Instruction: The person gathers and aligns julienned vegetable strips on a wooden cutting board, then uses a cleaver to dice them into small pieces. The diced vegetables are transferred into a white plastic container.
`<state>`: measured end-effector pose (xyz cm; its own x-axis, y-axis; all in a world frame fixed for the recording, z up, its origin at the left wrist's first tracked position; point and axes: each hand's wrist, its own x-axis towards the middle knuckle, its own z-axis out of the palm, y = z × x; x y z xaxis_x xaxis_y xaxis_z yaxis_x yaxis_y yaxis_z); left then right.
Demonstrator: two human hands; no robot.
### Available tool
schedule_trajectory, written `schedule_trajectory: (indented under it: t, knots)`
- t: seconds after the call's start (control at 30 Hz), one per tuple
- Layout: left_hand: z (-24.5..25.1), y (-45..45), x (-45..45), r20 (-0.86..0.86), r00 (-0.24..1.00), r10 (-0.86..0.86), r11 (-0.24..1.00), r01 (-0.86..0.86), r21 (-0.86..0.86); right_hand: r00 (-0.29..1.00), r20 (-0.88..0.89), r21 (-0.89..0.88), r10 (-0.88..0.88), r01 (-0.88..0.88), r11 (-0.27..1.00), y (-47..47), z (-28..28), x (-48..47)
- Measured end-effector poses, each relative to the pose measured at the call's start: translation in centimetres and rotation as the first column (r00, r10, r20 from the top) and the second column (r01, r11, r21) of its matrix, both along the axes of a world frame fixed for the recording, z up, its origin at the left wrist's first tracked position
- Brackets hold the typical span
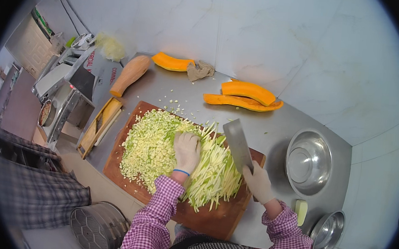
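Note:
My left hand (187, 151), in a pale knit glove with a blue cuff edge, rests on the chopped vegetable, where small pale-green dice meet longer strips. Its fingertips curl down into the pile, so what lies under them is hidden. In my gloved right hand (259, 183) is the handle of a cleaver (237, 141), its broad blade raised at the right of the strips. The diced pieces (148, 145) spread across the left of a wooden cutting board (209, 222). Thin green-and-white strips (218, 177) are heaped on its right side.
Pumpkin wedges (245, 97), a whole butternut-like squash (131, 75) and a crumpled cloth (200, 71) lie along the wall. A wooden slicer (99, 127) stands left of the board. Right are a large steel bowl (309, 163), a smaller bowl (328, 233) and a pale-green piece (300, 212).

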<state>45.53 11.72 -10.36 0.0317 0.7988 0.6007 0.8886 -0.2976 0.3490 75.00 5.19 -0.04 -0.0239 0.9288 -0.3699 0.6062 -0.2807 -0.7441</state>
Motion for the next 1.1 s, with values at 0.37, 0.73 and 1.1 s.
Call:
schedule_trajectory:
  t: [0.37, 0.73, 1.1]
  knots:
    - [-1.5, 12.0, 8.1, -0.409, 0.906, -0.111, 0.69, -0.226, -0.688, 0.974, -0.123, -0.005, -0.188, 0.189, 0.982, 2.5, -5.3, 4.2]
    - [-3.6, 11.1, 8.3, 0.14, 0.981, -0.133, 0.751, 0.192, -0.632, 0.929, -0.164, 0.042, -0.331, 0.342, 0.939, 1.7, -6.4, 6.2]
    - [11.6, 0.9, -0.8, 0.655, 0.699, 0.286, 0.752, 0.26, -0.606, 0.901, -0.331, -0.027, -0.282, 0.29, 0.957, 2.3, -5.8, 4.7]
